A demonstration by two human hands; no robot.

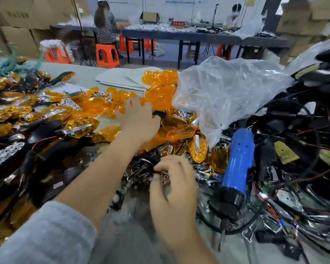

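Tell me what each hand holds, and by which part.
Left hand grips a black stalk by its end; right hand pinches a small metal part, exact spot unclear.

I see a grey desk (88,72) crowded with parts, loose orange lenses (160,88) heaped mid-desk, assembled amber lamps (80,125) piled left, white card sheets (118,79) flat at the far edge, clear plastic bag (227,92), blue cylinder (238,159) and tangled black wiring (303,130) right.

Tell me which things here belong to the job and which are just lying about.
In the job: left hand gripping a black stalk; right hand pinching a chrome part; orange lenses.
Lying about: plastic bag; blue cylinder; wire tangle; cardboard sheets.
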